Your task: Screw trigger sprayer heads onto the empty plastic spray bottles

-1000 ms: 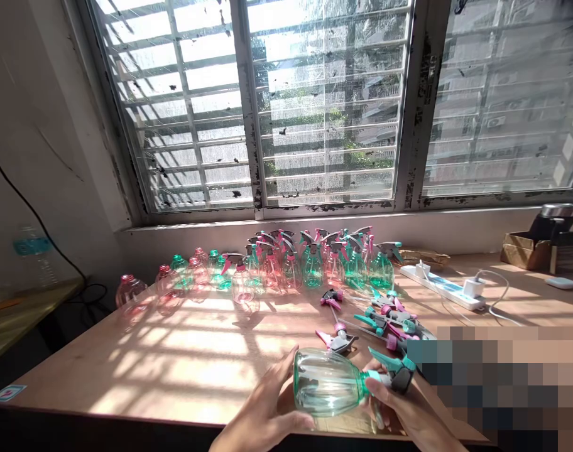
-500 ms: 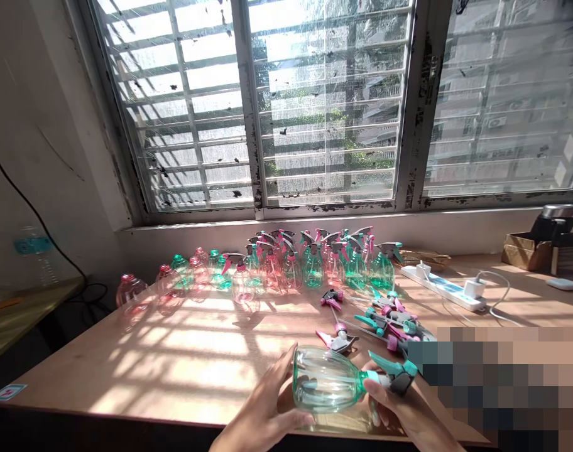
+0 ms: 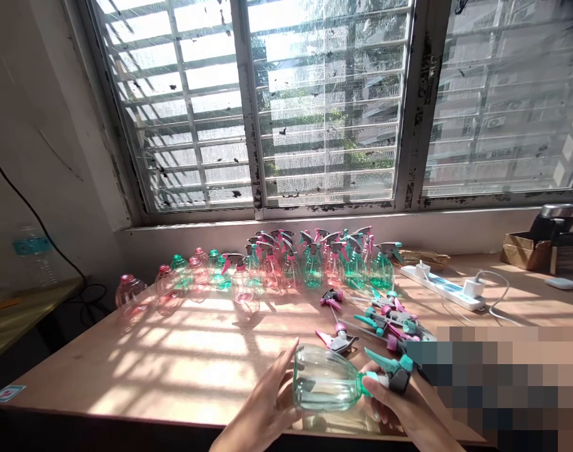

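The left hand (image 3: 272,398) cups the base of a sideways green bottle (image 3: 325,378); the right hand (image 3: 389,402) grips its neck, below the teal-and-grey spray head (image 3: 394,373), above the desk (image 3: 173,370).

The held bottle (image 3: 325,380) gleams see-through green, its spray head (image 3: 394,371) teal and dark grey; the loose sprayers (image 3: 379,323) mix pink, teal and grey, and pale stripes bar the light-brown bench (image 3: 173,355).
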Demonstrator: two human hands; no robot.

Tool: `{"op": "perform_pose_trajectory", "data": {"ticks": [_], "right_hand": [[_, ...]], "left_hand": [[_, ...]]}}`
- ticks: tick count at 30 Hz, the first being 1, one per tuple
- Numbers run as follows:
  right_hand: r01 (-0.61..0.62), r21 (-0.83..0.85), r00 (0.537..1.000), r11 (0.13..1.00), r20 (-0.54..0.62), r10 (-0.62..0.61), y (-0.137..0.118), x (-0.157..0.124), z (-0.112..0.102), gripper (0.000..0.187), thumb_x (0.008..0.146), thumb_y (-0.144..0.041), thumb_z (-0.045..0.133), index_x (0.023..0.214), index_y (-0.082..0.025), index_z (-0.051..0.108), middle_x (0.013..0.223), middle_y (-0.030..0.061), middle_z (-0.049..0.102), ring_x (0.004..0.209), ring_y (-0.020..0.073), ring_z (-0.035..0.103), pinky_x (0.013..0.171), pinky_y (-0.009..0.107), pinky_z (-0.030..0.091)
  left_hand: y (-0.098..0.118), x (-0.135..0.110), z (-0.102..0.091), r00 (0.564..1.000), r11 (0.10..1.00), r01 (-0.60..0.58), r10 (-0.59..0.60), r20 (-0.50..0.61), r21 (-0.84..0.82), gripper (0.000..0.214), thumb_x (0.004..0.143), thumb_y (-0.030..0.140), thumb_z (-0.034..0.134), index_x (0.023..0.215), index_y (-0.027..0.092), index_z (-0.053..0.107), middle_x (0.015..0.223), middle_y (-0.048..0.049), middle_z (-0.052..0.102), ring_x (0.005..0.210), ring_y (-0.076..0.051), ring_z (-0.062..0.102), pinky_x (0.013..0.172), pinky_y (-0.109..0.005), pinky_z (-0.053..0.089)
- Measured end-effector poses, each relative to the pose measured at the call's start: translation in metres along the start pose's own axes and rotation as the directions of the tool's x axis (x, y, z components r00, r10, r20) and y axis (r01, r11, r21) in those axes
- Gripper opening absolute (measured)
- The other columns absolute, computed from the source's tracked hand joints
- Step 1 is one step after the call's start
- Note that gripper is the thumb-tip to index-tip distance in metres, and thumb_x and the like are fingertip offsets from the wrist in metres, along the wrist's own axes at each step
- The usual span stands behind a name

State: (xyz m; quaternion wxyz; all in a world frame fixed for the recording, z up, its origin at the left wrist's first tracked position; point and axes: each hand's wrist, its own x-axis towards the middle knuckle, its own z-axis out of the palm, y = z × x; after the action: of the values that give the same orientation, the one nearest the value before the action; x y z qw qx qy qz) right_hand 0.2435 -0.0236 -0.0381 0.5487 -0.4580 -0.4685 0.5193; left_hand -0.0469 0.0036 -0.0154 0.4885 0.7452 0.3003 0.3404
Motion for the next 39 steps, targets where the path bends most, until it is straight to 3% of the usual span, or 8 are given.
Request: {"op": "perform_pose_trajectory", "data": {"ticks": [4, 7, 12, 18, 22, 28, 32, 39], "right_hand": [[0.010, 0.010, 1.000, 1.000, 0.018, -0.010, 0.005, 0.000, -0.001, 0.050, 0.075, -0.068, 0.077, 0.087, -0.020, 0.068, 0.049, -0.0029, 0.060, 0.044, 0.0119, 0.046, 0.045, 0.025, 0.029], [0.010, -0.008, 1.000, 1.000, -0.013, -0.010, 0.008, 0.002, -0.001, 0.052, 0.073, -0.070, 0.078, 0.084, -0.020, 0.067, 0.047, -0.0025, 0.062, 0.043, 0.0124, 0.047, 0.044, 0.026, 0.029], [0.022, 0.027, 0.999, 0.999, -0.037, -0.021, 0.007, 0.005, -0.001, 0.054, 0.068, -0.069, 0.082, 0.082, -0.019, 0.068, 0.048, -0.0026, 0.062, 0.041, 0.0133, 0.048, 0.047, 0.029, 0.031], [0.061, 0.053, 0.998, 0.997, 0.016, -0.062, 0.008, 0.007, -0.003, 0.048, 0.074, -0.065, 0.080, 0.079, -0.019, 0.068, 0.044, -0.0057, 0.053, 0.041, 0.0128, 0.046, 0.046, 0.028, 0.034], [0.086, 0.008, 0.995, 0.996, 0.040, -0.086, 0.009, 0.005, -0.005, 0.045, 0.079, -0.064, 0.076, 0.082, -0.020, 0.067, 0.044, -0.0056, 0.054, 0.039, 0.0123, 0.046, 0.042, 0.026, 0.027], [0.048, 0.023, 0.998, 0.999, 0.025, -0.049, 0.008, 0.003, -0.006, 0.047, 0.077, -0.067, 0.076, 0.081, -0.021, 0.065, 0.046, -0.0051, 0.054, 0.042, 0.0123, 0.044, 0.042, 0.026, 0.029], [0.065, 0.054, 0.998, 0.996, -0.005, -0.065, 0.003, 0.003, -0.004, 0.048, 0.075, -0.066, 0.078, 0.080, -0.020, 0.065, 0.051, -0.0050, 0.056, 0.041, 0.0103, 0.045, 0.041, 0.024, 0.030], [0.094, 0.091, 0.995, 0.991, 0.026, -0.097, -0.001, 0.001, -0.001, 0.045, 0.079, -0.063, 0.078, 0.082, -0.020, 0.063, 0.049, -0.0060, 0.054, 0.042, 0.0100, 0.045, 0.041, 0.024, 0.030]], "left_hand": [[-0.001, 0.000, 0.002, 1.000, 0.996, -0.008, 0.009, 0.011, -0.087, 0.095, 0.094, 0.037, 0.073, 0.160, 0.046, 0.006, 0.163, -0.0082, 0.035, 0.150, -0.039, 0.035, 0.117, -0.048, 0.042], [-0.003, -0.002, 0.001, 1.000, 0.999, 0.015, -0.015, 0.006, -0.048, 0.104, 0.087, 0.039, 0.080, 0.161, 0.043, 0.008, 0.162, -0.0075, 0.040, 0.151, -0.041, 0.031, 0.121, -0.052, 0.035], [-0.002, -0.003, 0.000, 1.000, 1.000, 0.015, -0.015, -0.015, -0.010, 0.090, 0.089, 0.044, 0.077, 0.160, 0.042, 0.021, 0.169, -0.0055, 0.027, 0.154, -0.040, 0.022, 0.122, -0.054, 0.032], [-0.001, 0.001, 0.003, 1.000, 0.995, 0.008, -0.007, 0.012, -0.095, 0.097, 0.089, 0.036, 0.079, 0.160, 0.046, 0.013, 0.163, -0.0053, 0.039, 0.151, -0.035, 0.034, 0.119, -0.050, 0.038], [-0.006, 0.000, 0.000, 0.999, 0.999, 0.032, -0.033, -0.005, -0.034, 0.103, 0.084, 0.039, 0.082, 0.161, 0.043, 0.014, 0.162, -0.0055, 0.041, 0.152, -0.038, 0.030, 0.122, -0.052, 0.032], [-0.004, -0.003, -0.004, 0.999, 0.995, 0.047, -0.047, -0.004, 0.088, 0.086, 0.089, 0.050, 0.073, 0.160, 0.036, 0.027, 0.167, -0.0068, 0.031, 0.154, -0.041, 0.022, 0.122, -0.054, 0.029], [0.000, -0.001, -0.002, 1.000, 0.996, 0.003, -0.003, -0.008, 0.089, 0.089, 0.090, 0.045, 0.074, 0.160, 0.040, 0.020, 0.169, -0.0044, 0.025, 0.153, -0.038, 0.026, 0.124, -0.052, 0.028], [-0.005, -0.003, -0.003, 1.000, 0.997, 0.025, -0.026, 0.013, 0.067, 0.095, 0.088, 0.048, 0.077, 0.161, 0.042, 0.016, 0.164, -0.0044, 0.038, 0.152, -0.038, 0.029, 0.124, -0.052, 0.027]]}}
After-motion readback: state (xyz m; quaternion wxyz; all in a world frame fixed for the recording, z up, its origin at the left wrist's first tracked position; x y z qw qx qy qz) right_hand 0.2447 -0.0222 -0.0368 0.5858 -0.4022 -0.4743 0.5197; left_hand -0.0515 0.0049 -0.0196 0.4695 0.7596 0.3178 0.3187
